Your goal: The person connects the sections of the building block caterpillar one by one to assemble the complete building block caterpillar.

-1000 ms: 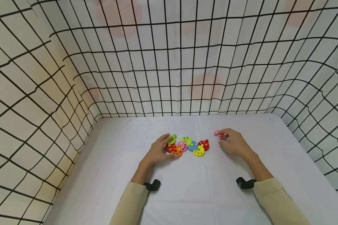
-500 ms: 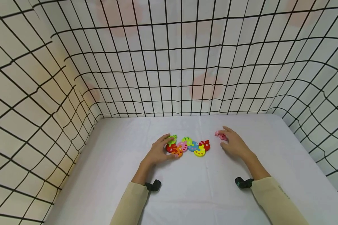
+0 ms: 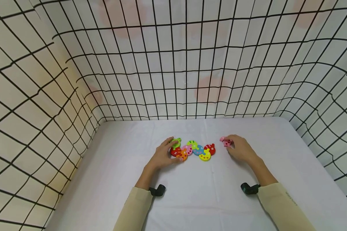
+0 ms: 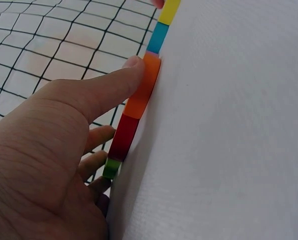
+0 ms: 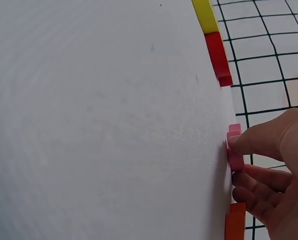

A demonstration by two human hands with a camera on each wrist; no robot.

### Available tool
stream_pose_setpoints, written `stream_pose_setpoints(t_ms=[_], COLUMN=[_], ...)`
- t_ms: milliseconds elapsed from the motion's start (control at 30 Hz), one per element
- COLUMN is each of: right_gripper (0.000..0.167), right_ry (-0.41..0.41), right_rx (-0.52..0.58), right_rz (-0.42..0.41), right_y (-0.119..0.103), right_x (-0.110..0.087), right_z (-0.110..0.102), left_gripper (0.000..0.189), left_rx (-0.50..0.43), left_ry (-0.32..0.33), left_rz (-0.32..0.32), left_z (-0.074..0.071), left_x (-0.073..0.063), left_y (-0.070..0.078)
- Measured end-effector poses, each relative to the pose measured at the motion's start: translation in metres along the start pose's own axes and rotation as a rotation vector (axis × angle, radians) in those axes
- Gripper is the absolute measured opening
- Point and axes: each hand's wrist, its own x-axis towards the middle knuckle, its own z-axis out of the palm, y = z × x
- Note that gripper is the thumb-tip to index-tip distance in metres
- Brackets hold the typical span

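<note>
Several flat, numbered puzzle pieces form a wavy chain on the white cloth. My left hand (image 3: 161,155) holds its left end, with the thumb against the orange puzzle piece (image 4: 148,85) and the fingers by the green end piece (image 3: 177,143). Between those two sits a red piece (image 4: 124,137). A red puzzle piece (image 3: 209,149) ends the chain on the right, beside a yellow piece (image 3: 204,155). Right of the chain, my right hand (image 3: 239,148) pinches a loose pink spotted puzzle piece (image 3: 226,143) between thumb and fingers, low at the cloth.
An orange piece (image 5: 235,222) lies by the right hand's fingers in the right wrist view; in the head view the hand hides it. A black wire grid (image 3: 185,70) stands behind the table and along both sides. White cloth (image 3: 196,199) covers the table.
The right hand's raised index finger has come down onto the pink piece, which has turned and shifted slightly toward me. The left hand and the chain have stayed in place.
</note>
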Motion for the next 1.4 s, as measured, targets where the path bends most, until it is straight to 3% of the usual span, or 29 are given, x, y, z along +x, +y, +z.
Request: stream_pose_setpoints(t_ms=[300,933,1400], right_gripper=[0.042,0.043,0.041], right_ry=[0.002,0.002,-0.022], right_rx=[0.030,0.120,0.133], right_rz=[0.002,-0.028,-0.054], right_y=[-0.002,-0.016,-0.023], right_x=[-0.003,-0.001,0.003], right_z=[-0.002,-0.005,0.009], left_gripper=[0.092,0.091,0.090], left_rx=[-0.008,-0.021,-0.029], left_ry=[0.005,0.055,0.067], left_rz=[-0.002,-0.014,-0.025], left_z=[-0.001,-0.002,-0.001], left_x=[-0.001,-0.001,-0.001], left_y=[0.000,0.001,0.003])
